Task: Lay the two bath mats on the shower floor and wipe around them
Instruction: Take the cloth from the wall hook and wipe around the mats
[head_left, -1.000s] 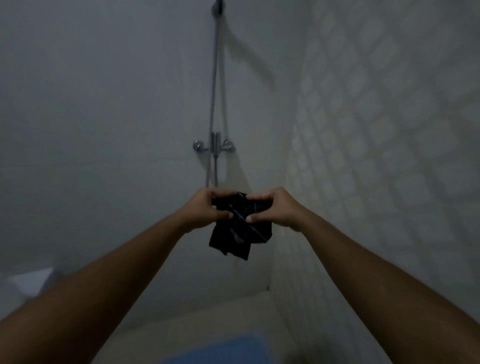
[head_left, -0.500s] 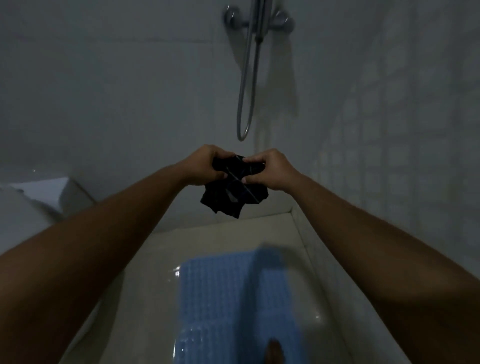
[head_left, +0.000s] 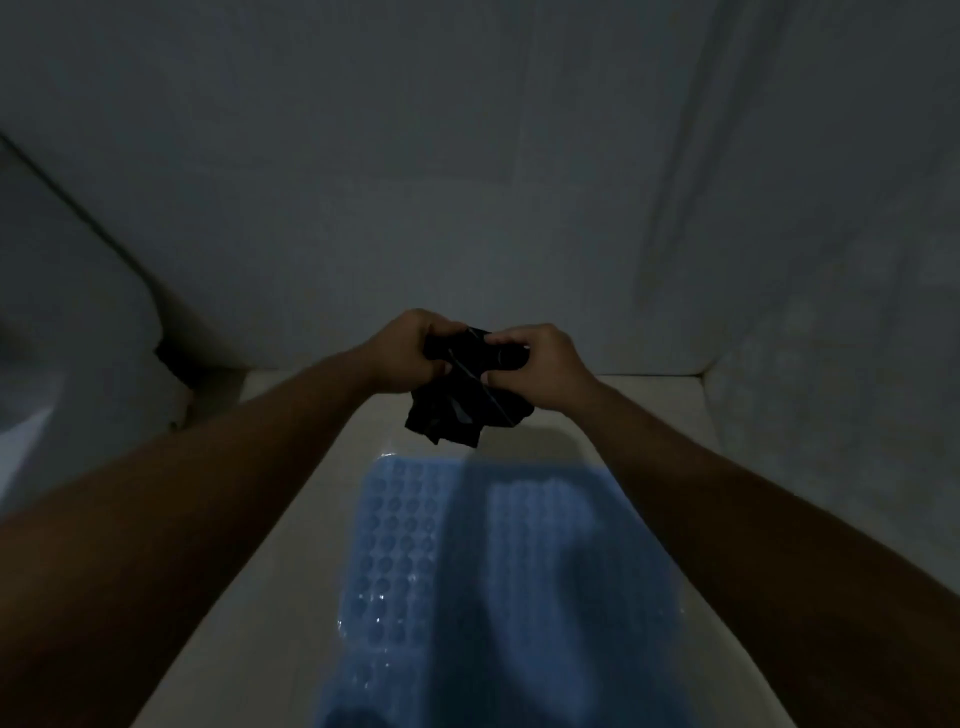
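Left hand (head_left: 402, 353) and right hand (head_left: 540, 364) side by side, each with fingers curled round a bunched black cloth (head_left: 462, 405) held above the far end of a blue bath mat (head_left: 467, 561). The mat lies flat on the pale shower floor (head_left: 291, 597).

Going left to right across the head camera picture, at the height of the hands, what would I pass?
Pale curved fixture → left hand → black cloth, gripped by both hands → right hand → patterned tiled wall.
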